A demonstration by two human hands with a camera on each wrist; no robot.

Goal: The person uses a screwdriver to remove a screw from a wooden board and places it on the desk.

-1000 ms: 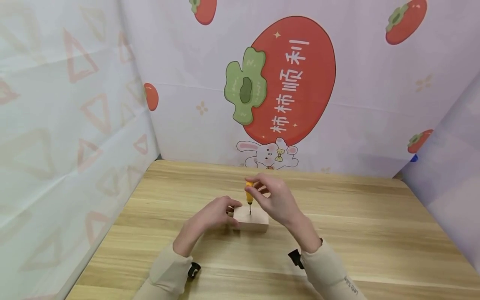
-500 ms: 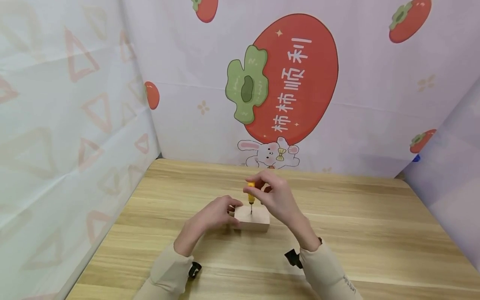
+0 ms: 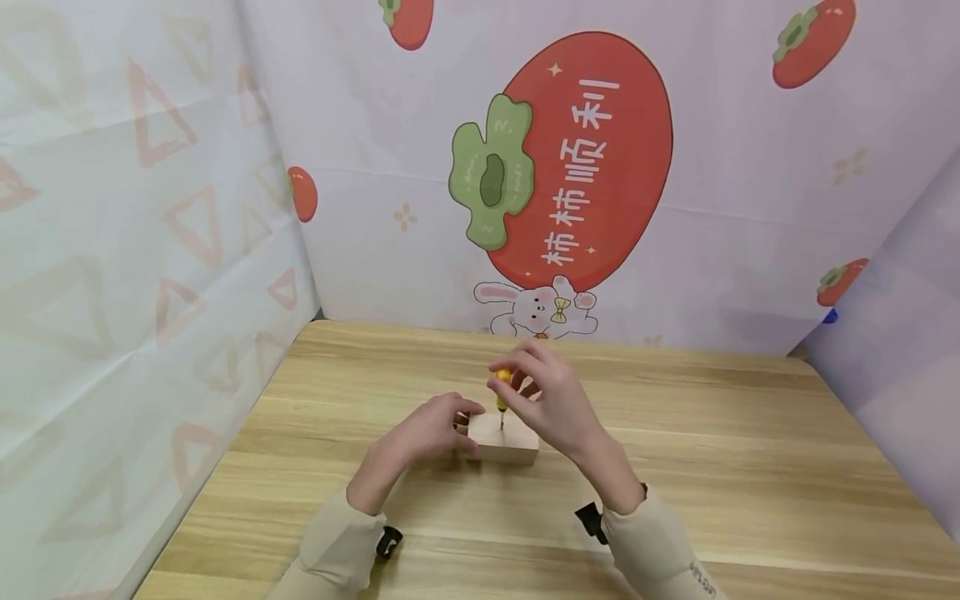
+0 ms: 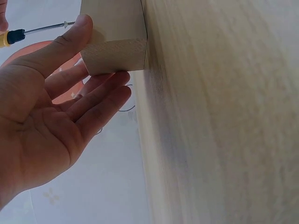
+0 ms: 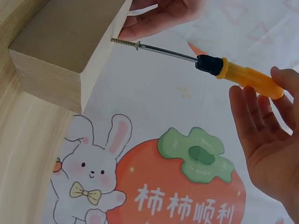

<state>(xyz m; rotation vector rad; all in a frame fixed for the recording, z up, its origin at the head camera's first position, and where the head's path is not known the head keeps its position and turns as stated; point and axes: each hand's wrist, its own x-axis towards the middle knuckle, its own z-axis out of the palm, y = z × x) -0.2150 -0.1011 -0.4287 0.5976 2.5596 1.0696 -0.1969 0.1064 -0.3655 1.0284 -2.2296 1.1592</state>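
Observation:
A pale wooden block lies on the table. My left hand grips its left end, with the thumb on one edge and the fingers at the far side, as the left wrist view shows. From the block's top stands a screw, most of its threaded length showing. A screwdriver with a yellow and black handle is upright over it, the shaft's tip at the screw head. My right hand pinches the top of that handle between thumb and fingertips; the other fingers spread beside it.
The wood-grain table stretches around the block on all sides. Behind it hangs a cloth backdrop with a rabbit and red fruit print. Another patterned cloth borders the left side. Black wrist straps sit at both sleeves.
My right hand's fingers have shifted round the screwdriver handle and now cover more of it. The left hand and the block stay in place.

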